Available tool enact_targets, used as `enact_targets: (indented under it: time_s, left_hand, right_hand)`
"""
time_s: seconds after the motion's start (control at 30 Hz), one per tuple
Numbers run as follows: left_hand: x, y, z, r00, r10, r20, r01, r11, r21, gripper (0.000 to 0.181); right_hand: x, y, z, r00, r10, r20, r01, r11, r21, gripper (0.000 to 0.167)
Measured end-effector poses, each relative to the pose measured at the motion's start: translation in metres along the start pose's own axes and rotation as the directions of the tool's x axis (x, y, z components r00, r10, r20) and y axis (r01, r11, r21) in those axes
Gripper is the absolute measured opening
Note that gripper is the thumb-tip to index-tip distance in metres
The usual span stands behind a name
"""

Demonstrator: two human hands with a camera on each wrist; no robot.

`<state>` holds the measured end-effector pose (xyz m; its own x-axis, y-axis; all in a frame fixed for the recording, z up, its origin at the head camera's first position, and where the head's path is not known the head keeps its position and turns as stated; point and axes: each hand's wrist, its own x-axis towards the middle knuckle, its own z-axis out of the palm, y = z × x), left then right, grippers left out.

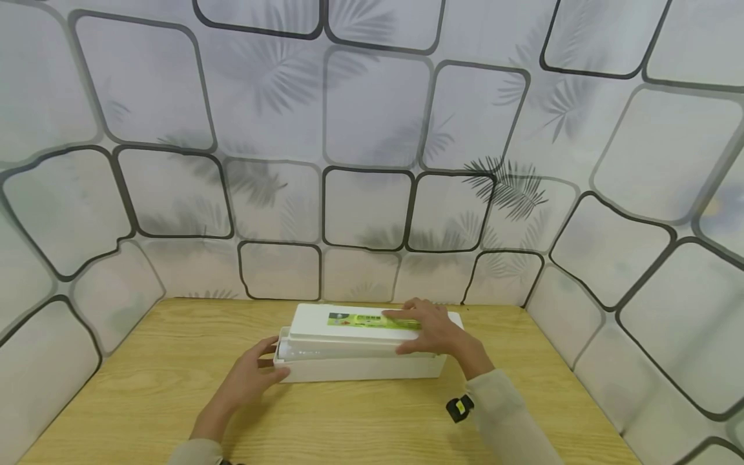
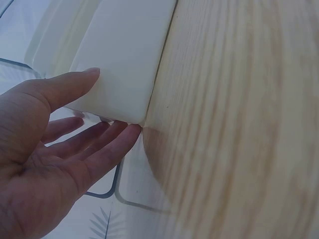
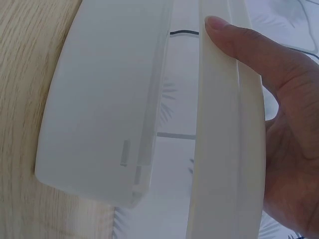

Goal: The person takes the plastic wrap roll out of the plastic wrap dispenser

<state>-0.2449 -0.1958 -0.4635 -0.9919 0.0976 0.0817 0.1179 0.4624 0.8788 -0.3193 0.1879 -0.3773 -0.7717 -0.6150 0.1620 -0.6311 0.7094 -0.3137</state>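
Note:
A long white box [image 1: 360,370] lies on the wooden table, and its white lid [image 1: 314,321] with a green label sits raised above it, with a gap between the two. A pale roll-like item [image 1: 308,351] shows inside the box. My left hand [image 1: 250,378] holds the box's left end, thumb on the front [image 2: 119,64] and fingers against the end face. The right hand [image 1: 433,330] grips the lid near its right end, thumb along the front edge; in the right wrist view the lid [image 3: 224,124] stands apart from the box [image 3: 99,99]. Its other fingers are mostly hidden there.
The wood-grain table [image 1: 325,426] extends around the box. Behind it and on both sides stand pale walls [image 1: 372,206] patterned with dark rounded outlines and leaves. A small black item with a yellow-green mark [image 1: 460,408] is by the right sleeve.

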Motion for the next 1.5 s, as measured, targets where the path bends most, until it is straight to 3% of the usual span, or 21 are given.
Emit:
enact_targets:
  time_s: [1.5]
  left_hand:
    - [0.001, -0.003, 0.002, 1.0, 0.018, -0.009, -0.018, 1.0, -0.008, 0.072]
  right_hand:
    - [-0.014, 0.03, -0.013, 0.998, 0.036, -0.049, -0.039, 0.997, -0.062, 0.073]
